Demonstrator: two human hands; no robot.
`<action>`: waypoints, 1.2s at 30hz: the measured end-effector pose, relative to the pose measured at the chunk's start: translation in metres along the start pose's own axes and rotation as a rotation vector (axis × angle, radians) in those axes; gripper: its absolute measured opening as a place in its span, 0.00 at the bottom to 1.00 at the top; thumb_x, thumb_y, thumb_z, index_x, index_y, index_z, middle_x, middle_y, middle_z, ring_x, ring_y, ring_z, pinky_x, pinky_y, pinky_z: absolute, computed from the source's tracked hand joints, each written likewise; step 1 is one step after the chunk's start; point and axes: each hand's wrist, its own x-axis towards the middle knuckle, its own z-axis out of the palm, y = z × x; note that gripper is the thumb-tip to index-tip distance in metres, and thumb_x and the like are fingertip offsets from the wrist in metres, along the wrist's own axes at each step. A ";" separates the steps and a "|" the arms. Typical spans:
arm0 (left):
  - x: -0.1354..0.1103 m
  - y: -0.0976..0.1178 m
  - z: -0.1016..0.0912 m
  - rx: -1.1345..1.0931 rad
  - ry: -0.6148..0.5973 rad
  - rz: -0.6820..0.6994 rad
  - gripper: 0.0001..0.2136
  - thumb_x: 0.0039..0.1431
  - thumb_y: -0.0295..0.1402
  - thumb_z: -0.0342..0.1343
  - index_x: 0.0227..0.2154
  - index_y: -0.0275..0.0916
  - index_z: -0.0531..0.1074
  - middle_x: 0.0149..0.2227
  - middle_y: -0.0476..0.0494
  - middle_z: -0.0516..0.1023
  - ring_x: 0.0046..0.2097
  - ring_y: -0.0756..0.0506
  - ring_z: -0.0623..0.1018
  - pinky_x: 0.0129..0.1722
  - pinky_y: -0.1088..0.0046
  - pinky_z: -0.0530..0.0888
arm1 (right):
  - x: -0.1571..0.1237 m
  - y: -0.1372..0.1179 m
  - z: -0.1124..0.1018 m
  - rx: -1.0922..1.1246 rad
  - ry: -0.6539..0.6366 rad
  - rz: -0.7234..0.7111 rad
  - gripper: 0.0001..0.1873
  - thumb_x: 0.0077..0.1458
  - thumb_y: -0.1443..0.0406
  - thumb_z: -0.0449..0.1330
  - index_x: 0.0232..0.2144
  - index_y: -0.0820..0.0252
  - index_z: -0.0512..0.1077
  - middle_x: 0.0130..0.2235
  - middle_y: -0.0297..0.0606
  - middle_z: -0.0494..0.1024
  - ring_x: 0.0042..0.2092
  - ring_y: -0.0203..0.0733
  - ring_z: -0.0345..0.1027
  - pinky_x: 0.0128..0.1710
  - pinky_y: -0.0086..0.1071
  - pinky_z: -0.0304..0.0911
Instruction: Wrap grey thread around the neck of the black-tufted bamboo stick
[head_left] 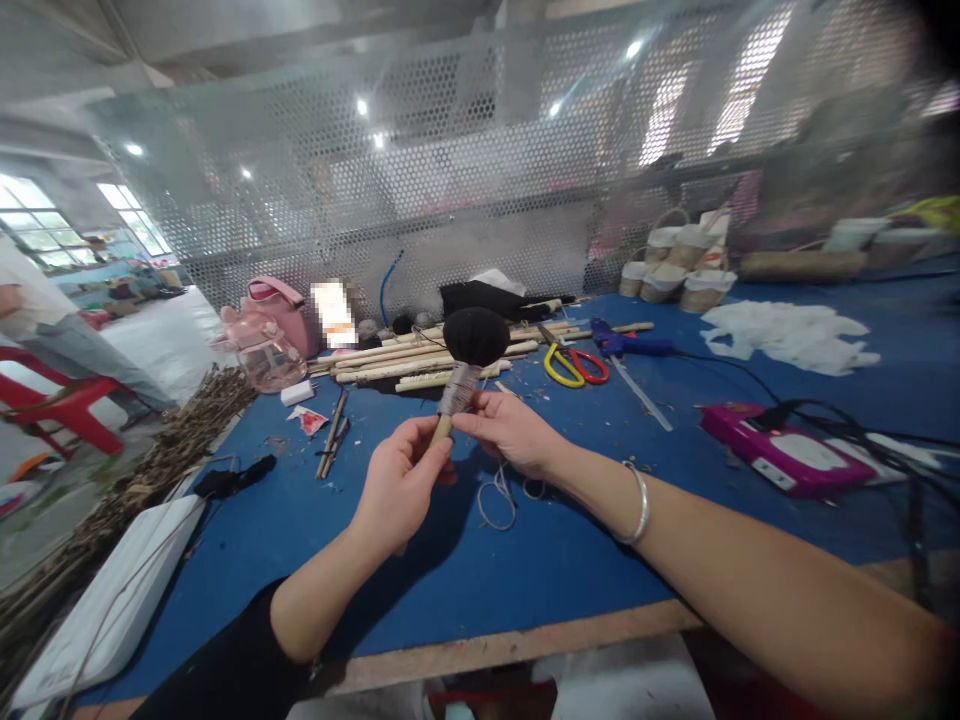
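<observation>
A wooden stick (442,430) with a round black head (476,336) is held up over the blue table. Grey cord (459,388) is wound round it just below the head. My left hand (401,480) is closed round the stick's lower part. My right hand (514,430) pinches the cord-wrapped part near its lower end, fingertips together. From there a loose loop of grey cord (497,500) hangs down by the table. Behind the black head lie several pale wooden sticks (375,362). Scissors with yellow and red handles (576,366) rest to their right.
A blue glue gun (630,342) with a clear glue stick lies beyond the scissors. On the right are a purple power box (784,450) with cables, white cloth (787,335) and small pots (679,265). A pink bottle (266,350) and a white box (112,600) stand left.
</observation>
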 end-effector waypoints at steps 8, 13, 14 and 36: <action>-0.002 0.008 0.001 -0.278 -0.138 -0.119 0.13 0.53 0.39 0.54 0.36 0.34 0.68 0.27 0.49 0.68 0.21 0.56 0.65 0.17 0.80 0.67 | 0.002 0.002 -0.003 0.100 -0.063 0.012 0.18 0.43 0.57 0.64 0.31 0.63 0.66 0.14 0.20 0.56 0.13 0.23 0.38 0.12 0.24 0.33; 0.002 0.005 -0.005 -0.265 -0.294 -0.201 0.14 0.56 0.40 0.50 0.37 0.33 0.67 0.29 0.45 0.71 0.22 0.54 0.69 0.24 0.76 0.71 | -0.001 0.002 0.000 0.090 -0.017 0.024 0.16 0.43 0.57 0.64 0.25 0.62 0.64 0.14 0.21 0.55 0.14 0.24 0.40 0.13 0.24 0.36; 0.002 0.003 -0.005 -0.194 -0.276 -0.209 0.15 0.57 0.41 0.48 0.38 0.33 0.67 0.29 0.45 0.71 0.23 0.53 0.70 0.25 0.75 0.71 | -0.002 0.003 0.001 0.060 -0.010 0.019 0.16 0.44 0.58 0.64 0.25 0.62 0.64 0.15 0.22 0.57 0.15 0.25 0.42 0.14 0.24 0.38; 0.004 0.004 -0.001 -0.268 -0.057 -0.177 0.11 0.52 0.39 0.54 0.33 0.35 0.67 0.27 0.50 0.69 0.19 0.57 0.63 0.14 0.81 0.62 | 0.002 -0.001 -0.008 0.147 0.048 0.065 0.14 0.39 0.61 0.65 0.23 0.62 0.65 0.14 0.21 0.54 0.14 0.23 0.38 0.13 0.23 0.32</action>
